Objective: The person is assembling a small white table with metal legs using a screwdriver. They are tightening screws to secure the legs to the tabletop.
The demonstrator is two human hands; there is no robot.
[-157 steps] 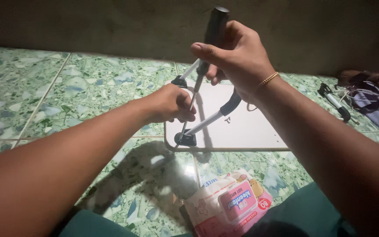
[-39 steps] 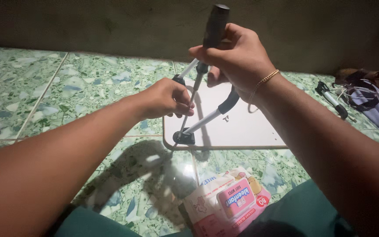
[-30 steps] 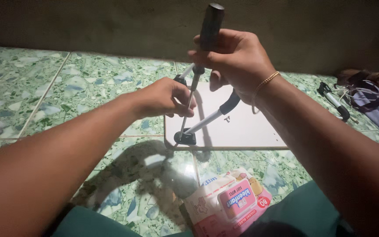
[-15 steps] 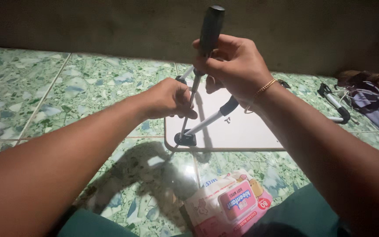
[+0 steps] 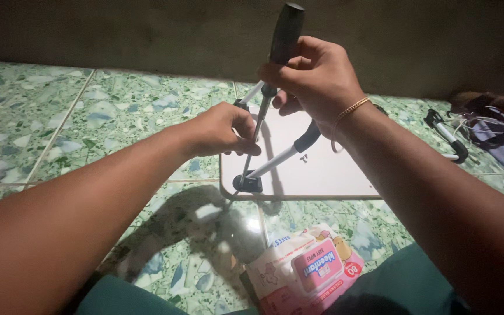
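We have our right hand [image 5: 313, 79] closed around the dark handle of a screwdriver [image 5: 285, 35], which stands nearly upright with its thin shaft running down to a black mounting bracket [image 5: 247, 184] near the front left corner of a small white tabletop [image 5: 322, 169]. The tabletop lies flat on the green speckled tile floor [image 5: 88, 116], underside up as far as we can judge. Our left hand [image 5: 220, 129] is curled shut around the upper part of a folding metal leg [image 5: 281, 156] that rises at a slant from that bracket, steadying it beside the shaft.

Over the last few seconds little has moved: the screwdriver keeps its place on the bracket and the left hand keeps its grip. What has changed is the right hand, whose fingers have shifted round the handle while the wrist has rolled a little, which we read as a fresh turn on the screw. So the fastening looks to be under way rather than finished; we cannot see the screw head itself.

A pink pack of wipes [image 5: 310, 271] lies close to our knees, and a second loose leg [image 5: 447, 134] rests on the floor to the right.
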